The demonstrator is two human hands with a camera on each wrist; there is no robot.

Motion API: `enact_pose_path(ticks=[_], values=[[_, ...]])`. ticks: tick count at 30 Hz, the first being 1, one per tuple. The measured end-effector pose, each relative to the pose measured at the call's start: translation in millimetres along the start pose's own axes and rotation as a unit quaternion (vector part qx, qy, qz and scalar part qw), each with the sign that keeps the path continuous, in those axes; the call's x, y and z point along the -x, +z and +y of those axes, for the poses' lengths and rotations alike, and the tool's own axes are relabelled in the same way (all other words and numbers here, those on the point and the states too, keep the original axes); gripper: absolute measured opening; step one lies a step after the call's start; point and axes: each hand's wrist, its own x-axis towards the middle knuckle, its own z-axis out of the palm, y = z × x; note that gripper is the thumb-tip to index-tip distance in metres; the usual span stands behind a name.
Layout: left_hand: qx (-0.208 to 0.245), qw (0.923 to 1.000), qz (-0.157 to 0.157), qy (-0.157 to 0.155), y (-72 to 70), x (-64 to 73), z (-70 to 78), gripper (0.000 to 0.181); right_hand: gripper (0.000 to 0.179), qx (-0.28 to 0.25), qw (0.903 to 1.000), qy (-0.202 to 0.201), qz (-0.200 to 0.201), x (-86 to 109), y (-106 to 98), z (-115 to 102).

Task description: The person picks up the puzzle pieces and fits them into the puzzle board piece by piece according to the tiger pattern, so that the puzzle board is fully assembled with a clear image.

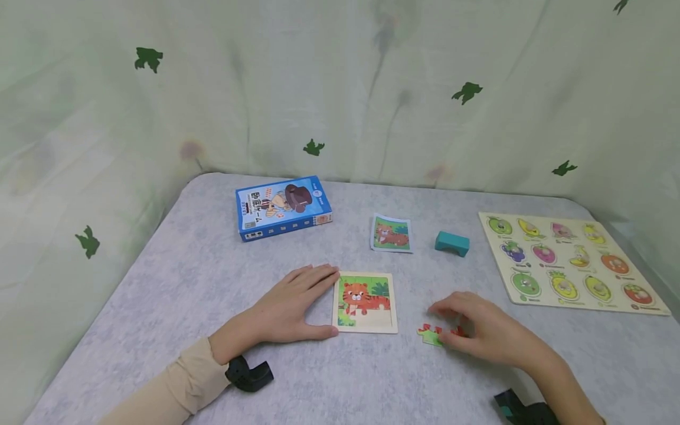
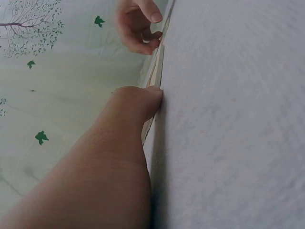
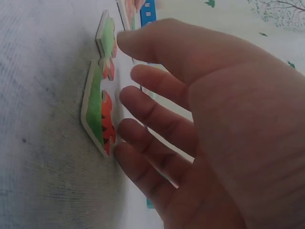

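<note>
A wooden jigsaw tray [image 1: 374, 321] lies flat on the table, with tiger-picture pieces set in it and pale bare wood at the lower right. My left hand [image 1: 289, 304] rests on the table at the tray's left side, fingertips at its upper corner and thumb at its lower left edge. To the right of the tray, my right hand [image 1: 486, 330] hovers with loosely bent fingers over green and red puzzle pieces [image 1: 429, 336]. In the right wrist view, a larger piece [image 3: 95, 107] and a smaller piece [image 3: 107, 36] lie beside the fingers, nothing gripped between them.
Behind the tray lie a tiger picture card [image 1: 392, 234] and a teal block [image 1: 452, 243]. A blue box [image 1: 284, 206] is at the back left. A fruit puzzle board [image 1: 574, 262] occupies the right side. A pale curtain [image 1: 340, 88] hangs behind the table.
</note>
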Motion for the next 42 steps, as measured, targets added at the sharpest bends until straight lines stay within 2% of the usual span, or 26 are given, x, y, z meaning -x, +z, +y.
enact_pose_path(ticks=[6,21,42], values=[[0.003,1.0,-0.001,-0.002,-0.6,0.1,0.5,0.102,0.036,0.018,0.9995,0.018,-0.017,0.7,2,-2],[-0.002,1.0,0.002,0.002,-2.4,1.2,1.3,0.102,0.031,0.06,0.997,0.033,-0.035,-1.6,4,-12],[0.004,1.0,-0.004,-0.004,-1.2,1.1,0.6,0.102,0.028,0.06,0.9978,0.012,-0.025,-9.2,4,-17]])
